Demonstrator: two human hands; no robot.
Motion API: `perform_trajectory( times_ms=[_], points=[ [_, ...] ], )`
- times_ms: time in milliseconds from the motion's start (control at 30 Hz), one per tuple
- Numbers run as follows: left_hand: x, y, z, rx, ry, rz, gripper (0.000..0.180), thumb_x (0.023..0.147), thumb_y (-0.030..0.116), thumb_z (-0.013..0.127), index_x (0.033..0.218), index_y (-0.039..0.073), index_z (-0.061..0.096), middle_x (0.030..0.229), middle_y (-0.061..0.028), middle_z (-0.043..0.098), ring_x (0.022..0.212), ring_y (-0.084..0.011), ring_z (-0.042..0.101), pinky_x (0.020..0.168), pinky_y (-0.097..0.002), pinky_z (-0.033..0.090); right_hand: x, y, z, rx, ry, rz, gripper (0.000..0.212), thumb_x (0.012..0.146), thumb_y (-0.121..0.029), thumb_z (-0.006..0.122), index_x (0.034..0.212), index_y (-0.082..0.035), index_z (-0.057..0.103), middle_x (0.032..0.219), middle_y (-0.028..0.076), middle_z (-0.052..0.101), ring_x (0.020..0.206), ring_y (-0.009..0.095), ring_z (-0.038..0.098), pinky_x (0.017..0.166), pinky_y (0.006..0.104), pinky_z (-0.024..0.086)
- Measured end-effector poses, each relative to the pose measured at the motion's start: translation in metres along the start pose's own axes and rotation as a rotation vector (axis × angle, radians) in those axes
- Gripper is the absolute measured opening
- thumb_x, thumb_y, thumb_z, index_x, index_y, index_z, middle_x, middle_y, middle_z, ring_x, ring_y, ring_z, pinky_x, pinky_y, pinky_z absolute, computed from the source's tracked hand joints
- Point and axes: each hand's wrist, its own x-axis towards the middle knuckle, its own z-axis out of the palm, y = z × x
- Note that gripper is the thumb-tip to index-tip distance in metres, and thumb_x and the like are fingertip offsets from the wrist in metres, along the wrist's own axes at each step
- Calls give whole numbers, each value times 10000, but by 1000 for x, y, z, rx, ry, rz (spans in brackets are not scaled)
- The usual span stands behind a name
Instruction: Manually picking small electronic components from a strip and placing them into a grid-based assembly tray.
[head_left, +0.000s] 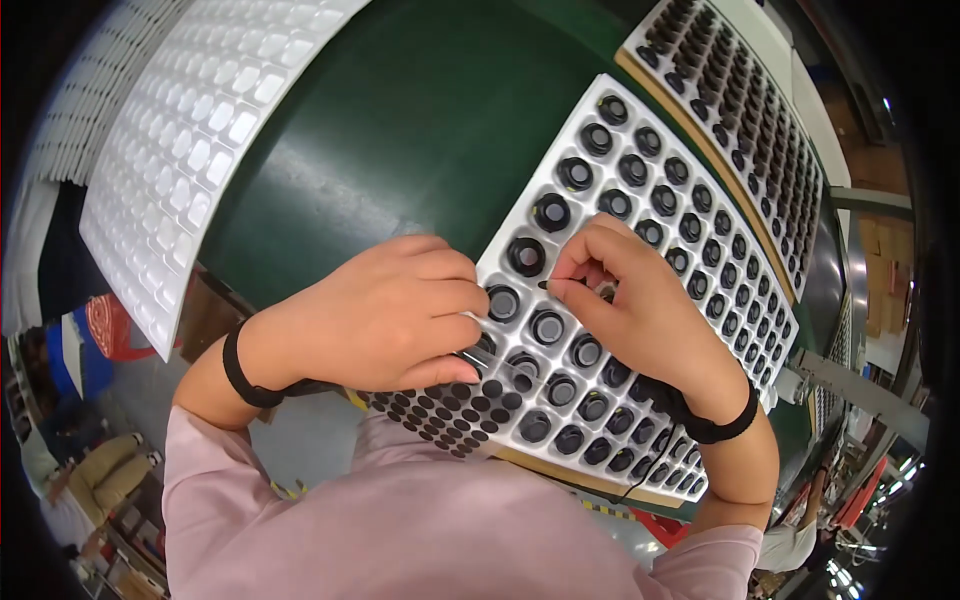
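Note:
My left hand (pixel 400 318) is closed over a sheet of black round stickers (pixel 455 412), thumb and fingers at its upper edge. The sheet overlaps the near left corner of a white moulded tray (pixel 519 205). In the tray's pockets sit rows of black round parts (pixel 551 212) with grey centres. Above the tray's left side, my right hand (pixel 625 290) has thumb and index finger pinched on a small black piece (pixel 543 285). It shows nearly edge-on, so its shape is hard to tell. Just left of it is one black round part (pixel 503 303).
Under the tray is a green work surface (pixel 400 130). A second filled tray (pixel 730 120) lies at the far right, edged by a tan board. White trays with bare pockets (pixel 200 150) stand at the left. A thin black cord (pixel 655 465) hangs from my right wristband.

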Motion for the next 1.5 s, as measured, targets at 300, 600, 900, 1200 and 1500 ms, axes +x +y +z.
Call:
perform_trajectory(
  times_ms=[300, 600, 900, 1200, 1500],
  points=[
    [8, -4, 5, 34, 71, 44, 348, 809, 361, 749, 797, 39, 620, 1101, -138, 670, 1082, -296, 606, 966, -422, 477, 20, 5, 2, 2, -10, 92, 61, 916, 8, 669, 937, -12, 615, 895, 15, 505, 747, 95, 471, 684, 242, 409],
    [10, 3, 13, 234, 10, 9, 426, 843, 455, 675, 738, 55, 572, 1296, -178, 650, 1253, -294, 584, 1080, -493, 455, 23, 7, 9, -77, 21, 33, 58, 908, -1, 671, 928, -24, 623, 850, 9, 496, 704, 107, 426, 633, 258, 366],
    [9, 3, 15, 193, 6, -10, 419, 805, 445, 711, 745, 51, 581, 1302, -194, 645, 1268, -300, 583, 1127, -496, 428, 24, 9, 13, -132, 44, 13, 57, 906, -5, 669, 916, -25, 617, 844, 19, 501, 707, 122, 434, 627, 267, 367],
    [10, 4, 16, 173, 34, -11, 398, 817, 416, 715, 762, 44, 584, 1287, -215, 645, 1249, -318, 598, 1137, -495, 431, 24, 9, 17, -150, 76, -4, 70, 898, 8, 672, 903, -15, 606, 857, 33, 512, 730, 128, 466, 641, 268, 390],
    [11, 6, 17, 166, 35, -18, 388, 820, 404, 716, 757, 44, 584, 1290, -218, 645, 1255, -325, 597, 1134, -493, 435, 23, 11, 21, -185, 117, -35, 84, 892, 30, 675, 901, -8, 602, 845, 38, 515, 690, 125, 477, 613, 265, 398]
  ],
)
